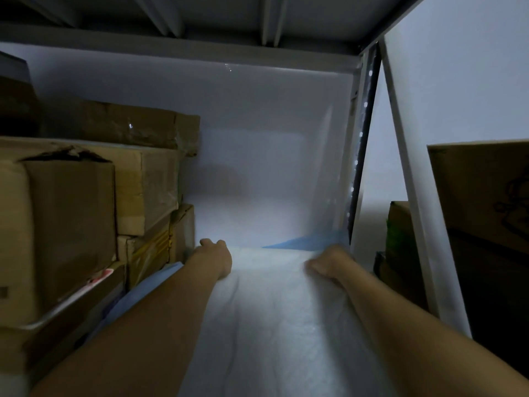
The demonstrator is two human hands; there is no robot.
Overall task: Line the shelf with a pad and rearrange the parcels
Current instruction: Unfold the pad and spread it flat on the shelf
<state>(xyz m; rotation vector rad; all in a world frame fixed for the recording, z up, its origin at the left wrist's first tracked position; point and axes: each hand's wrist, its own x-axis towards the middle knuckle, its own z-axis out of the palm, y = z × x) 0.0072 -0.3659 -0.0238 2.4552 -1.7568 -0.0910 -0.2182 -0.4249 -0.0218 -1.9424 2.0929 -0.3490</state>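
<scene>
A white pad [266, 319] with a blue backing lies along the shelf, running from the front edge toward the back wall. Its blue underside shows at the far right corner and along the left edge. My left hand [214, 255] rests on the pad's far left corner, fingers curled over the edge. My right hand [327, 263] is closed on the pad's far right corner. Stacked brown cardboard parcels [86, 196] fill the left part of the shelf, right beside my left forearm.
The white back wall [257, 167] stands just beyond the pad's far edge. A white perforated upright [357, 167] and a slanted brace [412, 196] bound the shelf on the right. More boxes [486, 196] stand outside to the right. The upper shelf [229, 18] hangs low overhead.
</scene>
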